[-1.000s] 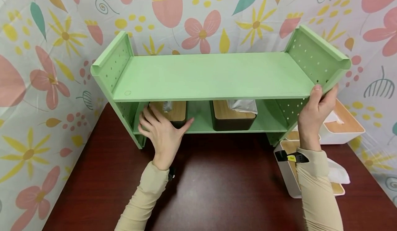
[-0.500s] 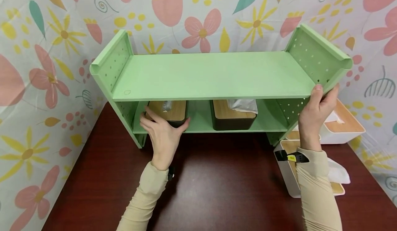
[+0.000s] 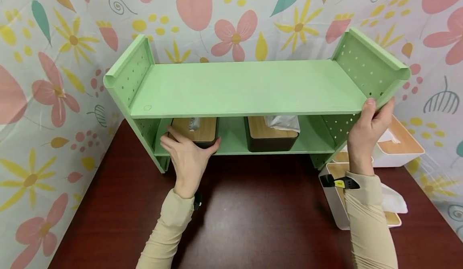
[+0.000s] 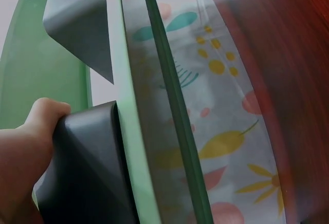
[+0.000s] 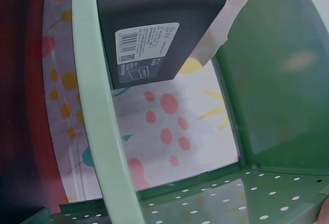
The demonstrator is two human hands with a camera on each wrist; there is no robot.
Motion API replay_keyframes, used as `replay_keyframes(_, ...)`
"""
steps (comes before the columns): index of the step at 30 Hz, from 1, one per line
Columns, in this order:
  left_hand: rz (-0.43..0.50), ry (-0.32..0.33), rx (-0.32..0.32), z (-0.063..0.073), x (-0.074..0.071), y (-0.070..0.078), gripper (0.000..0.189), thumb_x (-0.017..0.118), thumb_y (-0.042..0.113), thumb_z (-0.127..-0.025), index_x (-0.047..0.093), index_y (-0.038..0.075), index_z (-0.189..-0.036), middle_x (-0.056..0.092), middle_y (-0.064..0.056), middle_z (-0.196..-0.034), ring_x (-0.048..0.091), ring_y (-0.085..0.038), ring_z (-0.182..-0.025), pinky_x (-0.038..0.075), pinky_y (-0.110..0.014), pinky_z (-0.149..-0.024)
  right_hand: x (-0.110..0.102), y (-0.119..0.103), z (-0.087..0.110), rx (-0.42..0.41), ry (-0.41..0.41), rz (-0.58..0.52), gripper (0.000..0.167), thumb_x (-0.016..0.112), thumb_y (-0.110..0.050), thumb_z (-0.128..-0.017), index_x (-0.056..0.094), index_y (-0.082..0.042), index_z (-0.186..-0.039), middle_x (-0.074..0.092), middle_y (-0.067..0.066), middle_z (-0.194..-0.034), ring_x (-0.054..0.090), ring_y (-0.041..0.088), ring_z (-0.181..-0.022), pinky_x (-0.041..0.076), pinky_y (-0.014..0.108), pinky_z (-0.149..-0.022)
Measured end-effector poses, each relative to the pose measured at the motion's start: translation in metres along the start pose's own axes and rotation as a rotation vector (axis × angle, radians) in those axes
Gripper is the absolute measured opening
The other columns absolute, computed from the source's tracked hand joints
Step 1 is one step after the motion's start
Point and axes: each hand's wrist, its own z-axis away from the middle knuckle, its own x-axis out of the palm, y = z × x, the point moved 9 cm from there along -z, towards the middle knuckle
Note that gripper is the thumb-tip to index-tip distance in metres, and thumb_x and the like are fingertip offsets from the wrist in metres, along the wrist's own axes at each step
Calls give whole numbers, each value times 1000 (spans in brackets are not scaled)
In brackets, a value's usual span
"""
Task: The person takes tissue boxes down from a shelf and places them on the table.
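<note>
My left hand (image 3: 186, 156) grips a black tissue box (image 3: 205, 129) with a wooden lid on the lower level of a green metal shelf (image 3: 231, 87). In the left wrist view, the thumb lies against one end of that black box (image 4: 85, 162); the far fingers are mostly hidden. A second black tissue box (image 3: 273, 143) stands to the right on the same level, white tissue sticking out of its lid. My right hand (image 3: 370, 134) holds the front edge of the shelf's right side panel, thumb on the inner side. Only a sliver of it shows in the right wrist view.
Several white tissue boxes with wooden lids, one lying near the front (image 3: 336, 196), are at the right of the dark red table (image 3: 246, 221). A flower-patterned cloth (image 3: 235, 20) hangs behind. The upper shelf level overhangs both black boxes.
The spread fingers of my left hand have drawn in around the left black tissue box, with the thumb moving left onto its right end. My right hand stays on the panel.
</note>
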Motion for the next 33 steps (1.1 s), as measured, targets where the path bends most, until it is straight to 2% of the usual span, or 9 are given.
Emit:
replay_keyframes(5, -57, 22, 14, 2, -4, -1, 135, 84, 65, -50, 29, -18, -141, 41, -32, -108, 39, -40, -93, 47, -44, -69, -2, 3, 0, 20, 9, 6, 35, 39, -4, -93, 56, -2, -124, 61, 5, -104, 54, 15, -99, 40, 25, -91)
replay_keyframes(11, -76, 47, 47, 4, -6, -2, 133, 82, 67, -49, 32, -17, -139, 41, -31, -104, 39, -38, -90, 46, -45, -70, -2, 6, -1, 40, 13, 23, 36, 39, -4, -93, 56, -3, -124, 61, 4, -105, 54, 15, -100, 39, 24, -92)
replay_keyframes(18, -48, 12, 33, 4, -6, -2, 133, 85, 63, -50, 30, -18, -140, 41, -34, -108, 38, -42, -94, 44, -46, -74, -2, 5, -1, 36, 9, 18, 34, 39, -4, -94, 57, -3, -123, 60, 3, -105, 54, 15, -101, 39, 24, -92)
replay_keyframes(25, 9, -44, -21, 3, -4, -4, 133, 87, 58, -51, 26, -18, -142, 37, -35, -117, 42, -45, -103, 45, -52, -90, 0, 3, -1, 19, 0, 20, 35, 39, -5, -94, 57, -3, -123, 60, 3, -105, 53, 15, -101, 39, 25, -92)
replay_keyframes(33, -32, -74, 10, 1, -4, -4, 137, 86, 62, -49, 26, -18, -143, 38, -34, -110, 41, -41, -94, 47, -49, -79, -1, 1, 0, -21, -12, 31, 35, 39, -5, -94, 57, -3, -124, 61, 2, -104, 54, 15, -100, 40, 25, -91)
